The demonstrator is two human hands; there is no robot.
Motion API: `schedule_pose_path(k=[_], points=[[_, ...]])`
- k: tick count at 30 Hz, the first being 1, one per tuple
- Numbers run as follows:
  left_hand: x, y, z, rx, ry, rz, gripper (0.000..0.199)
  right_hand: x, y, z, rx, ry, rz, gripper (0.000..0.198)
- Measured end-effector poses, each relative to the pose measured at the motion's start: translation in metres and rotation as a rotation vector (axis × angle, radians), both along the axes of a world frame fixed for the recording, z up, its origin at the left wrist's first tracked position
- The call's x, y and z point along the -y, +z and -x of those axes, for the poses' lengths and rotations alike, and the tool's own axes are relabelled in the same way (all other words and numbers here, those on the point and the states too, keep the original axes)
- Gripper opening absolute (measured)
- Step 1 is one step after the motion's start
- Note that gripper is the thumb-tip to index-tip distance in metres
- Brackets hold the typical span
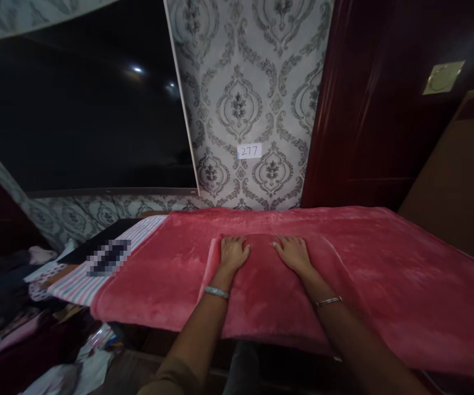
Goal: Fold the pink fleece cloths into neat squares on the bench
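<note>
Hands lie flat and side by side at the centre of the frame: the left hand point(232, 253) and the right hand point(292, 253) both press palm-down on a folded red fleece blanket point(261, 285), fingers spread and pointing toward the wall. Neither grip is closed on anything; the fingers are apart and open, resting on the fabric rather than pinching it. A bracelet point(216, 292) sits on the left wrist and a thin bangle point(328, 300) on the right.

The folded piece lies on top of a wider red spread point(405, 263) that covers the worktop from centre to the right edge of the frame, its near edge hanging over the front. The step in hand looks like smoothing or pressing down a fold, since a ridge of fabric stands just ahead of the fingertips and the folded panel's left edge is raised. A further fold would, by my judgement, call for the fingers to close on an edge or corner, as flat palms cannot lift the cloth.

At centre left, a striped cloth point(97, 274) pokes out from under the red spread. Loose clothes point(23, 307) pile in the lower left. Patterned wallpaper point(245, 82) fills the upper centre with a small label point(249, 151) reading 277; a dark screen point(80, 109) takes the upper left, a dark red door point(364, 109) the upper right.
</note>
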State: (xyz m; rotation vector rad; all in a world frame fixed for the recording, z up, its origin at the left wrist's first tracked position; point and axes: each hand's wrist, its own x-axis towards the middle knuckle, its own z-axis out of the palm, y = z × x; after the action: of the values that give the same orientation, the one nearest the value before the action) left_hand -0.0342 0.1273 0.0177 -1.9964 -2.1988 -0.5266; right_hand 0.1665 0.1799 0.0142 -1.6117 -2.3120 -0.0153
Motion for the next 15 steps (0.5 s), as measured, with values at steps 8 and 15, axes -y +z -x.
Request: schedule_pose_path(k=[8,15], points=[[0.005,0.002,-0.003,0.051,-0.008,-0.007,0.039,0.013,-0.026,-0.07,0.104,-0.154,0.106,0.057],[0.013,0.013,-0.002,0.074,-0.057,0.106,0.045,0.009,-0.052,-0.082,0.028,-0.164,0.013,0.062]])
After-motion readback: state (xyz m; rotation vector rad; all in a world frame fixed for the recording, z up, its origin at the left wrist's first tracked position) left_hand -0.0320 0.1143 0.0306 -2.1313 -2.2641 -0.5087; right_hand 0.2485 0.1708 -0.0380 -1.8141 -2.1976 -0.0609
